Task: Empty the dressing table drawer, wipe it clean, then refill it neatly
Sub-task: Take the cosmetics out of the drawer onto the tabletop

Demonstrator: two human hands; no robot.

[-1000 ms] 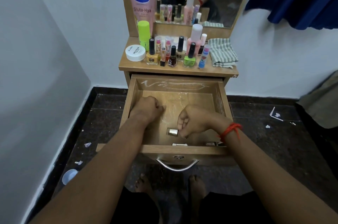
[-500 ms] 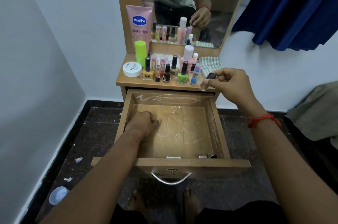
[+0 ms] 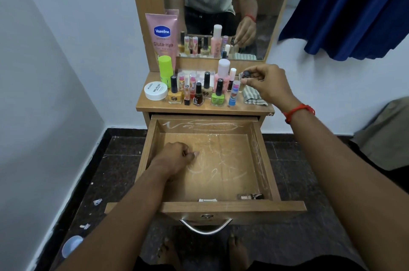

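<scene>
Emptying step: the right hand [image 3: 269, 84] pinches a small clear glass bottle with a dark cap [image 3: 245, 78] by the fingertips, above the right end of the wooden tabletop [image 3: 204, 108].
Left hand [image 3: 177, 159]: curled loosely into a fist, resting low inside the open wooden drawer [image 3: 264, 160] near its left wall; whether it holds anything, I cannot tell.
Place for the bottle: just left of the right hand stands a row of nail polish bottles [image 3: 218, 93]; under this hand lies a folded striped cloth [image 3: 252, 98].
How to do it well: I would lower the bottle upright on bare wood beside the row, not on the soft cloth, and open the fingers only when it stands.
Risk: the row is crowded, so a knock may tip a neighbour.
Left in the drawer: a small item at the front right corner [image 3: 250, 196], below the right wrist, and white marks on the floor of the drawer.
</scene>
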